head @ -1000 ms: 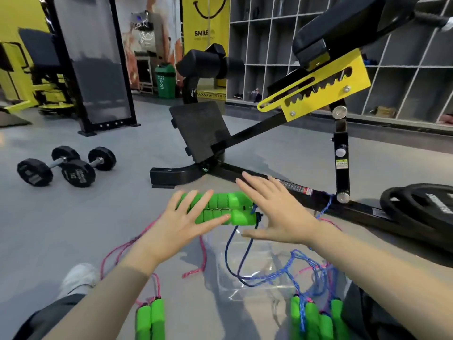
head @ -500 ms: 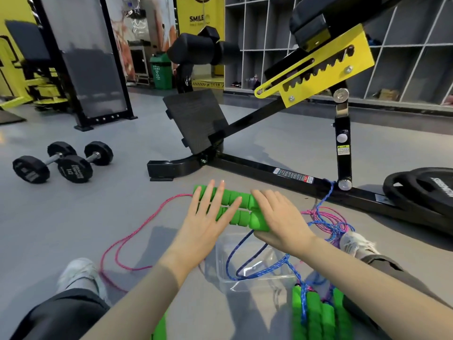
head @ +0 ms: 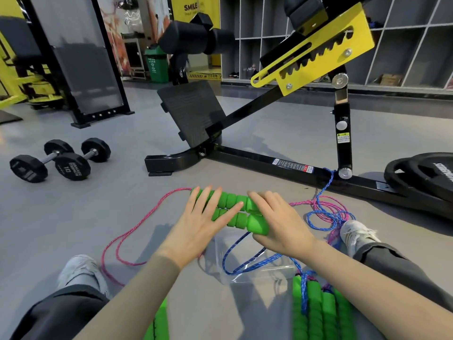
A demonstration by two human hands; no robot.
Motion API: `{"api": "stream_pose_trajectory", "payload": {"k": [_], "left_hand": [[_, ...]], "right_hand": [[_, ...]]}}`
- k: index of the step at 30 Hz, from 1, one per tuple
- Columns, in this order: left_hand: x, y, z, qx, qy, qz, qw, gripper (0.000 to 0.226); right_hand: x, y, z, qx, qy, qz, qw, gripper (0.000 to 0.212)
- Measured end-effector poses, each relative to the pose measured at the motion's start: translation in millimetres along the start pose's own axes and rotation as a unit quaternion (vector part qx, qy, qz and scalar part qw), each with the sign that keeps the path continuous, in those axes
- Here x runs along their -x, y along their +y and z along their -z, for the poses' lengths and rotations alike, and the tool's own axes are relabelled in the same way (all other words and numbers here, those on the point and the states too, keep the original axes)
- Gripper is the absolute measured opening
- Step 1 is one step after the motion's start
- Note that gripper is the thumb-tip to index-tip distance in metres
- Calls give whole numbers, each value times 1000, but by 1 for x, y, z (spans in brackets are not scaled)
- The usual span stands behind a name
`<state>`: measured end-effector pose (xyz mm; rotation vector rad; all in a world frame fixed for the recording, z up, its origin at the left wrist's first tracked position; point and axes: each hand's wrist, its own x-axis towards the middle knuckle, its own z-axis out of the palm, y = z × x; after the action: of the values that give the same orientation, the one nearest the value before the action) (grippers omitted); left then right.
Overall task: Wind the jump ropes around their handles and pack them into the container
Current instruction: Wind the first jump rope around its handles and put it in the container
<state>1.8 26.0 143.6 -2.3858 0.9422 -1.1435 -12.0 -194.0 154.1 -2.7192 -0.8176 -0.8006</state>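
**Head view, single frame.**

- Green handles [head: 234,209]: two foam grips lying side by side, crosswise, at centre frame, held above the container.
- Left hand [head: 196,225]: fingers straight and spread, laid flat over the left part of the handles; nothing is clasped.
- Right hand [head: 282,224]: fingers lie across the top of the handles' right end with the thumb beneath, so that end is held between them.
- Container [head: 274,273]: clear plastic box on the floor, lower centre, directly below the hands. Loops of rope lie in or across it; which cannot be told.
- Blue rope [head: 326,182]: runs from the handles' right end down over the container, lies in loose coils right of centre, and reaches up to the bench frame.
- Pink rope [head: 137,223]: leaves the handles' left end and trails in a long loop across the floor at centre left; more pink coils are tangled with the blue at right.
- Handle bundle [head: 321,311]: several green grips side by side at lower right, blue rope over them.
- Single green grip [head: 159,320]: bottom centre, partly cut off.
- Bench frame [head: 269,163]: black with a yellow bracket, across the upper half.
- Dumbbells [head: 61,160]: two, at centre left.
- Weight plates [head: 421,177]: stacked at the right edge.
- White shoes: left [head: 78,271], right [head: 355,233].
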Motion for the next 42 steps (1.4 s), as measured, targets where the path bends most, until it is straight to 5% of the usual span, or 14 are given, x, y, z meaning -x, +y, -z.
{"api": "stream_pose_trajectory", "payload": {"k": [13, 17, 18, 20, 22, 25, 27, 28, 30, 33, 35, 37, 42], "left_hand": [[-6, 1, -3, -17, 40, 1, 999, 76], [-4, -4, -2, -22, 54, -12, 998, 79], [-3, -6, -1, -27, 58, -11, 998, 80], [-3, -12, 0, -35, 66, 15, 997, 79], [-3, -18, 1, -36, 74, 59, 995, 73], [-5, -25, 4, -34, 80, 105, 991, 72], [-7, -27, 4, -35, 90, 118, 988, 69], [-7, -27, 4, -34, 94, 122, 987, 69], [-7, -24, 3, -42, 96, 124, 987, 69], [-5, -22, 1, -64, 82, 111, 988, 73], [-2, -24, -2, -76, 73, 113, 988, 71], [2, -28, -4, -84, 64, 121, 987, 71], [10, -34, -8, -92, 44, 115, 988, 72]], "right_hand": [[4, 10, 4, -77, 33, 2, 996, 72], [3, 6, 7, -182, 0, -41, 982, 87], [2, 3, 8, -260, -14, -81, 962, 96], [0, 1, 11, -475, -43, -193, 857, 104], [-2, 2, 13, -599, -83, -258, 754, 81], [-7, -4, 15, -615, -125, -272, 729, 21], [-12, -12, 14, -623, -88, -319, 709, 9], [-14, -15, 12, -599, -63, -349, 718, 14], [-15, -23, 7, -468, -41, -369, 802, 17], [-10, -39, 0, -236, -152, -318, 906, 17], [-7, -49, -1, -190, -243, -279, 909, 6], [-8, -58, 9, -184, -316, -233, 901, 16], [-18, -59, 43, -221, -362, -190, 886, 28]]}}
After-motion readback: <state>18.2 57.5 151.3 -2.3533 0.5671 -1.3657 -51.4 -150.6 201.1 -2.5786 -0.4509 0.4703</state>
